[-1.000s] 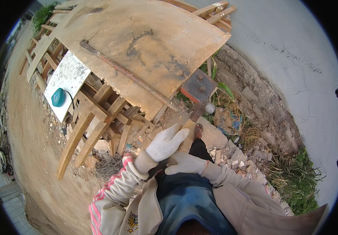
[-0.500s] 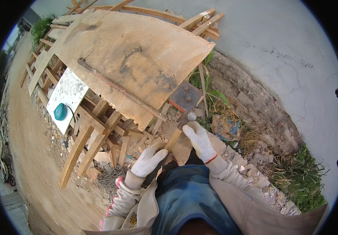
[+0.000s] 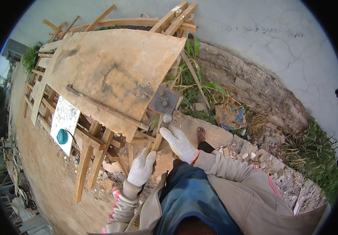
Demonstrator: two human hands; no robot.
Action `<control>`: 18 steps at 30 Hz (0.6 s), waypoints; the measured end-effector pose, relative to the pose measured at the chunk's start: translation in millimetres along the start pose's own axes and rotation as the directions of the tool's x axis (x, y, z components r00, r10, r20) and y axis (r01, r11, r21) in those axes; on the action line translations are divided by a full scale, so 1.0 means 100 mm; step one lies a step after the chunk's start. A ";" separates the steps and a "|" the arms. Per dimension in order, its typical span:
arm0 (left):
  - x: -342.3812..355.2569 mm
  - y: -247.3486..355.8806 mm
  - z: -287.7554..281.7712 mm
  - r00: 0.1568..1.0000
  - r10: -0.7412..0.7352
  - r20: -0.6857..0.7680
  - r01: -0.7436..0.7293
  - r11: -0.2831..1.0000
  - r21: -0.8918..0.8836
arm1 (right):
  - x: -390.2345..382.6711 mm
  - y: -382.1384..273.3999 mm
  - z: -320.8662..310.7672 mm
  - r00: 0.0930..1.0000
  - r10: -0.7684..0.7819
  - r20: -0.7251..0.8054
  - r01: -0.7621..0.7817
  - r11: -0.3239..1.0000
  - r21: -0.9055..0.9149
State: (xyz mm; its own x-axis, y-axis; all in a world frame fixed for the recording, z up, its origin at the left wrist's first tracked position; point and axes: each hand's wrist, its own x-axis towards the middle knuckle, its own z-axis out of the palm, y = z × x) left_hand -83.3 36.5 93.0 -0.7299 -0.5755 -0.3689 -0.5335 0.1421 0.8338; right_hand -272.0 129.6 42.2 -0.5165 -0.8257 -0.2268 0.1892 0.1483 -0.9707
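Note:
A hammer [image 3: 157, 141] with a wooden handle and a round metal face is held in front of me, its head up beside a dark metal block. My gloved left hand [image 3: 142, 169] closes round the lower end of the handle. My gloved right hand [image 3: 179, 145] is at the neck, just below the head, its fingertips against the hammer; its grip is partly hidden. The dark block [image 3: 164, 101] has two bolt-like studs on top and stands by the plywood corner. On the plywood sheet [image 3: 133, 47] lies a long rusty bar [image 3: 106, 107] with a bent end.
Timber pieces [image 3: 83, 168] jut out under the plywood. A teal tape measure [image 3: 62, 136] rests on a white board [image 3: 68, 113] at left. Rubble [image 3: 251, 152] and a torn sack [image 3: 231, 116] lie to the right, below a cracked grey wall [image 3: 255, 47]. A sandalled foot [image 3: 201, 134] shows.
The view has shifted, so the plywood and block appear further left. Both hands and the hammer have moved left in the picture, and the hammer head now overlaps the block's near edge.

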 end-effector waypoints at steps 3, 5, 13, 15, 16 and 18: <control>-0.03 0.09 -0.03 0.999 -0.044 0.013 0.044 0.999 0.029 | 0.00 -0.12 0.00 1.000 0.022 0.014 -0.022 1.000 -0.014; -0.06 0.14 -0.03 0.999 -0.031 0.010 0.030 0.998 0.051 | -0.04 -0.20 -0.02 0.994 0.099 0.047 -0.102 0.992 0.068; -0.07 0.27 -0.17 0.994 -0.094 0.051 0.090 0.993 0.076 | -0.04 -0.17 -0.03 0.928 0.320 0.192 -0.373 0.814 0.445; -0.07 0.31 -0.17 0.991 -0.132 0.011 0.130 0.987 0.097 | -0.03 -0.14 -0.03 0.909 0.353 0.220 -0.416 0.780 0.468; -0.04 0.33 -0.17 0.999 -0.033 -0.007 0.034 0.984 0.173 | -0.01 -0.13 -0.05 0.905 0.352 0.239 -0.424 0.791 0.440; -0.06 0.40 -0.17 0.997 -0.078 -0.002 0.077 0.974 0.212 | 0.01 -0.13 -0.09 0.921 0.306 0.242 -0.373 0.873 0.316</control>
State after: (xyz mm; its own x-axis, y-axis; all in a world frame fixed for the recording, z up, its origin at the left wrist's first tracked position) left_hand -92.9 31.8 135.8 -0.6853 -0.5863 -0.4320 -0.6661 0.2649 0.6972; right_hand -281.9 131.7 54.0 -0.2155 -0.8468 -0.4862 0.6213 0.2652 -0.7373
